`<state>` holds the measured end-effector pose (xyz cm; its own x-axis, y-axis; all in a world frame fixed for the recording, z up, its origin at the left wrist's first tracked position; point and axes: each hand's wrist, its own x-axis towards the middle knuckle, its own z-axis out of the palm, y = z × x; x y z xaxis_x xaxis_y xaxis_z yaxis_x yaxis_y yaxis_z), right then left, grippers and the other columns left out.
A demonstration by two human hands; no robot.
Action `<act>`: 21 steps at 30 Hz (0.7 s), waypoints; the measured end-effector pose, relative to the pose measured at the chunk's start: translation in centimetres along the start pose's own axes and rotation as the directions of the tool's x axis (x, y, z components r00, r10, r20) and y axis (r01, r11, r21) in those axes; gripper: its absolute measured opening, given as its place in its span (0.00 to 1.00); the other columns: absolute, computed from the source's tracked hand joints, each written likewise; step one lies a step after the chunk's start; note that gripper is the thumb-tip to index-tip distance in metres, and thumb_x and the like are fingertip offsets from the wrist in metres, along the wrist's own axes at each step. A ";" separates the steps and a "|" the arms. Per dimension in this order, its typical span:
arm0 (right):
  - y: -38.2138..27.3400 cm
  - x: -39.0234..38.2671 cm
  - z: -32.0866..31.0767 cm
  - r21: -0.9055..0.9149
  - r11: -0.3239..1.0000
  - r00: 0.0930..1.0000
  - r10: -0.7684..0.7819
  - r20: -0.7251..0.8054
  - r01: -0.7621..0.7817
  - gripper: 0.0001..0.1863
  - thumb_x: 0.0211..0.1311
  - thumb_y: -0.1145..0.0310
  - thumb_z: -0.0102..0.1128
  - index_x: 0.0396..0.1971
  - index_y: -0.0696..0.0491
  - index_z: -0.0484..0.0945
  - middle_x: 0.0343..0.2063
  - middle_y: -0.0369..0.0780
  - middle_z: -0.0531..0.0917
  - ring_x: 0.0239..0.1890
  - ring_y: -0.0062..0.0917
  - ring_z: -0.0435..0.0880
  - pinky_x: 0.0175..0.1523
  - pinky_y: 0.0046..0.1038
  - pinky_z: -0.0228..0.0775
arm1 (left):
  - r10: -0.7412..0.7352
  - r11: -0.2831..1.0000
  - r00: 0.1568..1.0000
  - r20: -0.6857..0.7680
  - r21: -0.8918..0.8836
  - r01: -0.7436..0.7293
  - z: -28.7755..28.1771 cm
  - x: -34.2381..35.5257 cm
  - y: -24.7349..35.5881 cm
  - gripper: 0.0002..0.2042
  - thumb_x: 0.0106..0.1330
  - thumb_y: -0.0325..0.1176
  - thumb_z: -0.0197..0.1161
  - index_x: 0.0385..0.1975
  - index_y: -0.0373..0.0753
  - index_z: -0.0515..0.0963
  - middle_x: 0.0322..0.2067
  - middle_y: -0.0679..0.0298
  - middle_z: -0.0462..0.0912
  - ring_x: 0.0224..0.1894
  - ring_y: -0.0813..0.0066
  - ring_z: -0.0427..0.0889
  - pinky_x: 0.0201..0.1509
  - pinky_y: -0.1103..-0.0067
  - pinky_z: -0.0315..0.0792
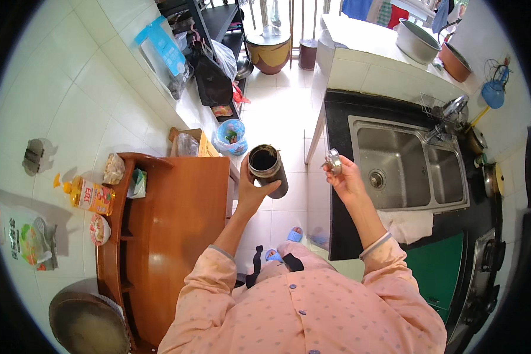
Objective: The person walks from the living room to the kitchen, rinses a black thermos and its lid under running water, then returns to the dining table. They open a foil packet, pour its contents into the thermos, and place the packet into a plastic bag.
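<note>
My left hand (252, 193) is wrapped round a dark cylindrical jar (281, 183) with an uncovered round mouth. The jar tilts slightly toward me, and its inside looks dark. Brownish residue shows on its rim. Off to the right, apart from the jar, my right hand (349, 180) pinches a small silver metal lid (334, 161) with a clasp-like edge. That hand is between the jar and the steel double sink (389, 154).
A brown wooden desk (189, 224) stands on the left, bearing a bottle of yellow liquid (93, 196) near the wall. A blue-lined bin (230, 134) sits on the tiled floor ahead. On the right, a white cloth (406, 226) hangs by the black counter (351, 221).
</note>
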<state>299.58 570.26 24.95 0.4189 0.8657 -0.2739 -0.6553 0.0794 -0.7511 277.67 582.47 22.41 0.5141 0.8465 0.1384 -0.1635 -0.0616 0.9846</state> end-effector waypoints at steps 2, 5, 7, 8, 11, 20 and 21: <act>0.0 1.7 -1.0 0.023 1.000 0.999 -0.014 -0.033 0.014 0.06 0.59 0.75 0.51 0.35 0.59 0.75 0.25 0.44 0.81 0.21 0.21 0.78 0.26 0.19 0.71 | -0.045 0.998 0.999 -0.014 -0.043 0.044 -0.3 2.4 -1.2 0.45 0.42 0.21 0.73 0.62 0.40 0.53 0.53 0.62 0.67 0.57 0.71 0.67 0.62 0.74 0.63; -0.3 4.5 -1.9 0.033 0.999 0.998 -0.003 -0.067 0.006 0.05 0.60 0.75 0.51 0.34 0.58 0.75 0.25 0.44 0.81 0.21 0.21 0.78 0.25 0.20 0.71 | -0.076 0.991 0.996 -0.052 -0.116 0.069 -0.6 6.1 -2.6 0.44 0.42 0.20 0.73 0.61 0.40 0.54 0.52 0.63 0.68 0.55 0.72 0.69 0.60 0.75 0.66; -0.5 6.5 -2.0 0.027 0.999 0.995 0.023 -0.097 -0.021 0.05 0.60 0.76 0.51 0.33 0.58 0.75 0.25 0.44 0.81 0.21 0.21 0.78 0.25 0.21 0.71 | -0.060 0.979 0.994 -0.092 -0.199 0.041 -1.0 8.9 -3.4 0.39 0.42 0.19 0.71 0.57 0.40 0.58 0.49 0.64 0.70 0.52 0.73 0.72 0.57 0.77 0.68; -0.6 7.3 -2.1 0.019 0.999 0.996 0.032 -0.085 -0.031 0.05 0.59 0.76 0.51 0.34 0.58 0.75 0.25 0.44 0.81 0.20 0.22 0.78 0.25 0.22 0.71 | -0.077 0.972 0.990 -0.115 -0.229 0.049 -1.5 10.3 -3.8 0.38 0.43 0.18 0.71 0.56 0.40 0.59 0.49 0.64 0.71 0.51 0.74 0.72 0.56 0.77 0.68; -0.7 10.0 -2.0 0.009 0.998 0.991 0.057 -0.124 -0.057 0.05 0.59 0.77 0.51 0.34 0.57 0.75 0.25 0.44 0.81 0.20 0.22 0.78 0.26 0.23 0.71 | -0.100 0.955 0.971 -0.219 -0.294 0.032 -3.0 14.6 -5.4 0.34 0.44 0.19 0.70 0.54 0.41 0.62 0.45 0.66 0.73 0.49 0.75 0.72 0.54 0.78 0.68; 0.5 21.5 -0.5 -0.058 0.983 0.964 0.159 -0.212 -0.175 0.06 0.58 0.77 0.54 0.35 0.58 0.74 0.25 0.42 0.81 0.22 0.23 0.79 0.23 0.22 0.70 | -0.166 0.978 0.886 -0.433 -0.191 0.090 -13.2 28.8 -14.7 0.33 0.41 0.26 0.73 0.52 0.40 0.66 0.43 0.65 0.74 0.45 0.73 0.74 0.52 0.79 0.68; 0.6 23.5 -0.1 -0.065 0.981 0.964 0.168 -0.208 -0.185 0.06 0.57 0.77 0.55 0.35 0.58 0.74 0.25 0.42 0.81 0.22 0.23 0.79 0.23 0.22 0.70 | -0.210 0.972 0.859 -0.466 -0.197 0.131 -14.5 30.2 -16.3 0.34 0.41 0.27 0.74 0.52 0.39 0.66 0.43 0.64 0.73 0.45 0.73 0.74 0.52 0.78 0.68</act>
<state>309.11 590.61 17.98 0.4241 0.7450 -0.5149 -0.6794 -0.1142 -0.7248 283.62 616.73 9.04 0.0835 0.9869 -0.1379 -0.2575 0.1550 0.9538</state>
